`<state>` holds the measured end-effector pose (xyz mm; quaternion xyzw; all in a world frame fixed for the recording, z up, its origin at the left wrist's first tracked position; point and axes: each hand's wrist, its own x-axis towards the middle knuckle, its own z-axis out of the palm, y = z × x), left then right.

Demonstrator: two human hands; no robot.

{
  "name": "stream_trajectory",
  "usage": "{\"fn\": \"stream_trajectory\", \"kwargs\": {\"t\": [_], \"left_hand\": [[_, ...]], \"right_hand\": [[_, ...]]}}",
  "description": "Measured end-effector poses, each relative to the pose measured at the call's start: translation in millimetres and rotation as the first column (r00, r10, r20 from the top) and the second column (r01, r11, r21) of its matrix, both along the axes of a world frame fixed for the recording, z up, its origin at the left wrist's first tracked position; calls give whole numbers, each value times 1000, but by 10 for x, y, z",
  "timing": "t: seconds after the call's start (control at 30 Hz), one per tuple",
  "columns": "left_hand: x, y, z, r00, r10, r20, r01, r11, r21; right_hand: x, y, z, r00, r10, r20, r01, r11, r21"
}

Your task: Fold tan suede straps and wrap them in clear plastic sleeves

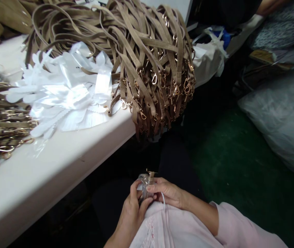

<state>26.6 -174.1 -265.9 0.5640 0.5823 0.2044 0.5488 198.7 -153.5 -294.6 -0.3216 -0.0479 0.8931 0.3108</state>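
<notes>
The person's 2 hands meet low in front of the pale pink embroidered shirt [153, 230], below the edge of the long off-white tabletop [59, 163]. The left hand [133, 206] grips a crumpled bundle of clear, shiny plastic wrapping [144, 187] from its left side, fingers curled round it. The right hand [167, 192] pinches the same bundle from the other side, thumb laid along it. A short tan strap end with gold-coloured metal hardware [151, 174] sticks out above the wrapping, near the right hand's fingers; how it sits inside cannot be told.

On the tabletop, a large heap of brown fabric straps with gold-coloured clasps [142, 44] hangs over the edge. Touching it on the left lies a spread of white, glossy, flat strips [69, 94]. A 2nd group of brown straps with gold-coloured hooks [4, 131] lies farther left.
</notes>
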Motion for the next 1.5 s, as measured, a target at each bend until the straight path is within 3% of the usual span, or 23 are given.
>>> {"fn": "stream_trajectory", "kwargs": {"t": [0.33,0.5,0.63,0.9,1.03,1.23,1.4,1.5], "left_hand": [[85,29,-32,979,185,-89,-185,983,15],[4,68,-59,984,177,38,-174,983,-58],[-42,60,-135,975,219,40,-220,976,1],[42,6,-133,951,218,-218,-143,939,314],[20,8,-180,936,214,-280,-95,918,385],[-29,15,-295,906,274,-323,-54,830,555],[2,55,-271,944,184,-275,2,828,561],[19,77,-241,960,160,-229,-31,875,484]], "right_hand": [[-72,7,-102,991,-116,60,121,988,-92],[-100,-4,-87,983,-127,136,136,989,-65],[-124,-1,-15,975,-129,179,138,990,-38],[-166,14,136,960,-152,234,158,987,-6],[-190,15,138,959,-167,230,169,985,9],[-205,7,114,964,-177,197,170,984,49],[-232,1,142,943,-184,277,180,983,40],[-246,10,161,934,-192,300,192,981,31]]}}
